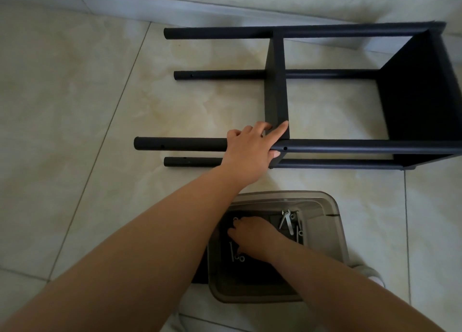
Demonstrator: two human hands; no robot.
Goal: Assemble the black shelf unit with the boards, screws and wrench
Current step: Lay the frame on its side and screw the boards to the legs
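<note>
On the tiled floor (75, 106), from 12 to 3 o'clock, lies the shelf unit (325, 94) on its side; 4 black poles (350, 148) run left to right, 1 board (420, 94) sits fixed at their right end, and a 2nd board (276, 81) stands across them near the middle; the poles' left ends are bare, with open screw holes showing, so at least 1 more board looks still to be fitted, and the middle board's near hole also looks empty. At 6 o'clock sits a clear bin (332, 244) holding dark parts, loose screws (236, 254) and a wrench (287, 219) at its far right corner. The left hand (250, 149) grips the near upper pole just where the middle board meets it, thumb under, forefinger stretched onto the board's corner, seemingly steadying that joint. The right hand (252, 236) is down inside the bin, fingers curled over the screws; whether it already pinches 1, I cannot tell. By my judgement the job is roughly half done; the next need is a screw for the held joint, then the wrench.
</note>
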